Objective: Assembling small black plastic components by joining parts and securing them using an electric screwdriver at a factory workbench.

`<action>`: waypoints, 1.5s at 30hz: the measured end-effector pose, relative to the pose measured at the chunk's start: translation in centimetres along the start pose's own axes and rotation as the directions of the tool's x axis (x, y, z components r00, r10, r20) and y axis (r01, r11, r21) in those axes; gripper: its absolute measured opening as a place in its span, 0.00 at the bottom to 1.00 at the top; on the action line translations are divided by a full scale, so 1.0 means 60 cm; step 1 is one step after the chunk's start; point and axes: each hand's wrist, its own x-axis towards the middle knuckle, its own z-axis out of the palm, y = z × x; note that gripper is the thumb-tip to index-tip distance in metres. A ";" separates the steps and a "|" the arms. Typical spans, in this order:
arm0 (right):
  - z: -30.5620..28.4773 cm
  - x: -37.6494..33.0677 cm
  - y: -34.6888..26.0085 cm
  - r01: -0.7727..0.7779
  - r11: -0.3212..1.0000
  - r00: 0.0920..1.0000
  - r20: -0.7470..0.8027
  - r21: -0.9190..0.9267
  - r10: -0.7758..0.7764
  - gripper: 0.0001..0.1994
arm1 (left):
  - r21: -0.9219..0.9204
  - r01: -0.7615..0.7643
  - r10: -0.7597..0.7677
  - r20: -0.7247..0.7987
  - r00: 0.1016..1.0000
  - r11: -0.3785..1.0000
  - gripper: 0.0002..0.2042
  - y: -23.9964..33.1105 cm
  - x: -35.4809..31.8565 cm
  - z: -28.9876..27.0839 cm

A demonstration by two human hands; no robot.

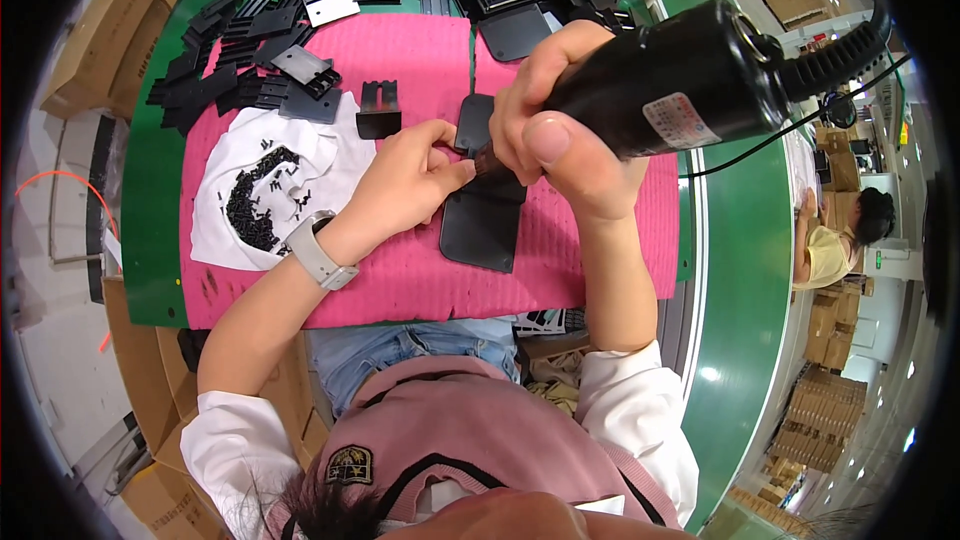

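Note:
My right hand (575,145) is wrapped round a black electric screwdriver (670,85), whose front end points left and down at a black plastic part. That part shows a broad flat plate (482,230) below the tool and a smaller piece above it. My left hand (400,180) has its thumb and fingertips drawn together beside the tool's front end; what they pinch is hidden. Further left, a heap of small black screws (255,205) rests on a white cloth (225,245). A black slotted bracket (379,118) stands alone above my left hand.
A pink mat (400,295) lies on the green table (150,230). Many black plastic parts (270,50) are piled at its far side. The screwdriver's cable (840,60) runs off right. Cardboard boxes (110,50) stand at left; another person (835,240) sits far right.

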 end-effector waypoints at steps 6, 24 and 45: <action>0.003 -0.001 -0.004 -0.039 0.999 0.999 0.022 -0.019 0.039 0.14 | 0.080 -0.178 0.184 -0.074 0.980 0.981 0.09 -0.013 0.004 0.006; -0.086 -0.081 -0.116 -0.533 0.811 0.826 -0.357 -0.242 0.437 0.29 | 0.851 0.016 0.586 -0.375 0.718 0.524 0.18 0.055 -0.114 -0.077; 0.000 -0.075 -0.017 0.238 0.396 0.932 0.323 -0.887 0.163 0.40 | 0.502 -0.581 0.750 -0.571 0.334 0.641 0.24 -0.026 -0.219 -0.027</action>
